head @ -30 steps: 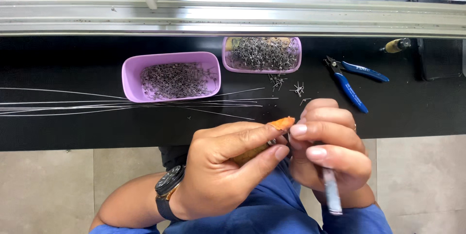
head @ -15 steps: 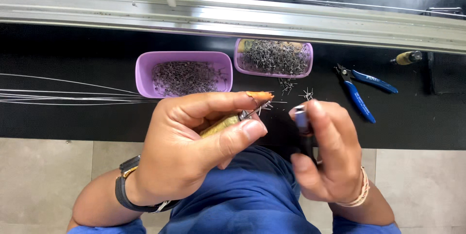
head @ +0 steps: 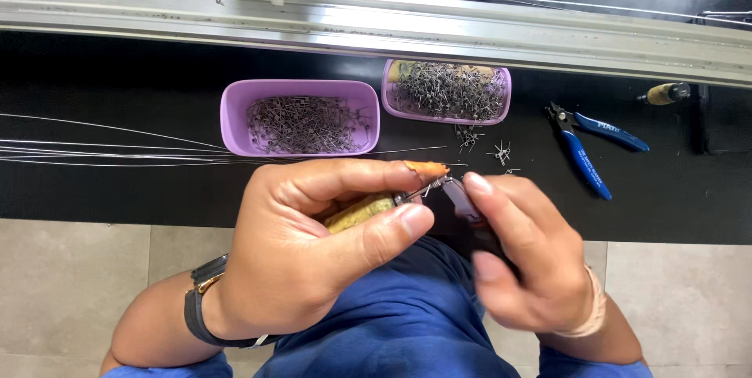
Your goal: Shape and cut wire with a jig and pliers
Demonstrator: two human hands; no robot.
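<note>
My left hand (head: 313, 245) grips a small tool with a yellowish wooden handle (head: 359, 212); its metal tip points right, and the forefinger wears an orange cover. My right hand (head: 521, 253) holds a slim dark tool (head: 462, 202) whose end meets that metal tip at a small wire piece between the two hands. Both hands hover over my blue-clad lap, just in front of the black bench edge. Beyond them stand two purple trays, the left tray (head: 235, 112) and the right tray (head: 505, 88), each holding many small wire pieces.
Long thin wires (head: 117, 151) lie across the bench at the left. Blue-handled cutters (head: 587, 147) rest at the right, with a wooden-handled tool (head: 664, 94) beyond. Loose wire bits (head: 486, 147) lie near the right tray. A metal rail (head: 392, 21) runs along the back.
The hands were pressed together, then drew apart; now the right hand's tool has come back to meet the left tool's tip. The view shifted a little.
</note>
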